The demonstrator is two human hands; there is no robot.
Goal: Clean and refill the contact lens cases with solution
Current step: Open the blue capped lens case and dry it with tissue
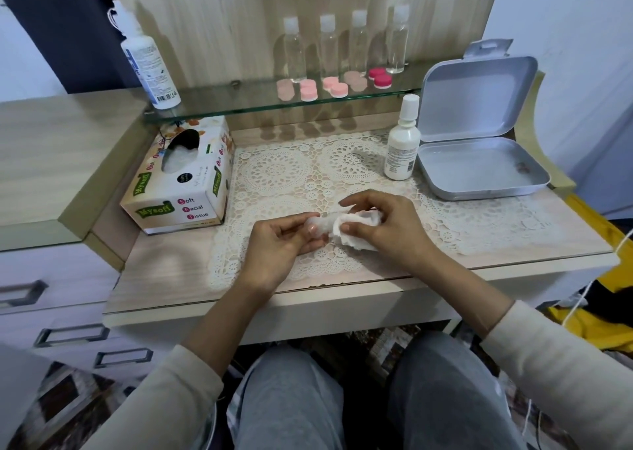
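Two knees in grey trousers fill the bottom of the view, tucked under the edge of a pale wood table. Both arms, in cream sleeves, reach over that edge, and the hands meet above a white lace doily.

The left hand has its fingers curled, with thumb and fingertips pinching one end of a crumpled white tissue. The right hand grips the other end, thumb at the near side and fingers curled over it, the forefinger stretched out above the wad. Whether a case is wrapped inside the tissue cannot be told.

Beyond the left hand and out to its left stands a tissue box, with a sheet showing in its oval slot. Beyond the right hand stands a small bottle, white with a white cap. Just to the right of it is an open grey tin, its lid tipped back.

Farther from both hands, a glass shelf runs across above the back of the table. On it, straight ahead of the hands, lie pink cases with white bases, lids on, in a loose row with some paler discs among them. Behind them stand four clear bottles with white caps. At the shelf's left end, far beyond the left hand, stands a big bottle, white with a printed label.
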